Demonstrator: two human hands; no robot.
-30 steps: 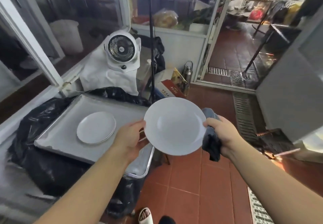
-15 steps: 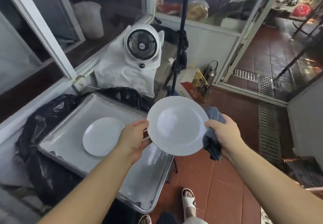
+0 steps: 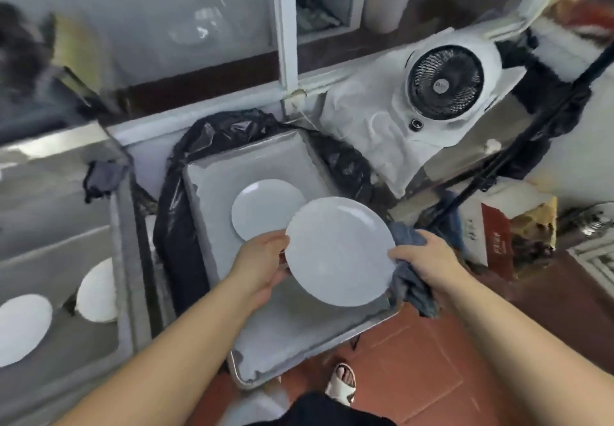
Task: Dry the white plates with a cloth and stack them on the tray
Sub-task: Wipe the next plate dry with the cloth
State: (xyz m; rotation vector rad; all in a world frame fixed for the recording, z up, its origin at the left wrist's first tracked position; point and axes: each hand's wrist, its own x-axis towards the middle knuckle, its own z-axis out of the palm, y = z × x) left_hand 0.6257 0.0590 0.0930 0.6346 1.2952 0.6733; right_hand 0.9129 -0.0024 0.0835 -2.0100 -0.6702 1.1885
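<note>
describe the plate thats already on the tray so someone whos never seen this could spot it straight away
Find the big metal tray resting on black plastic, below and left of the white fan. One white plate lies flat on it, near its middle. Unlike the held plate, gripped by the left hand and the right hand with a cloth, no hand grips it.

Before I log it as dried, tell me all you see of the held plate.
The held plate is round, plain white, glossy like ceramic, with a shallow well and broad rim. It is tilted, face up, above the tray. The left hand grips its left edge; the right hand pinches its right edge with a grey cloth.
</note>
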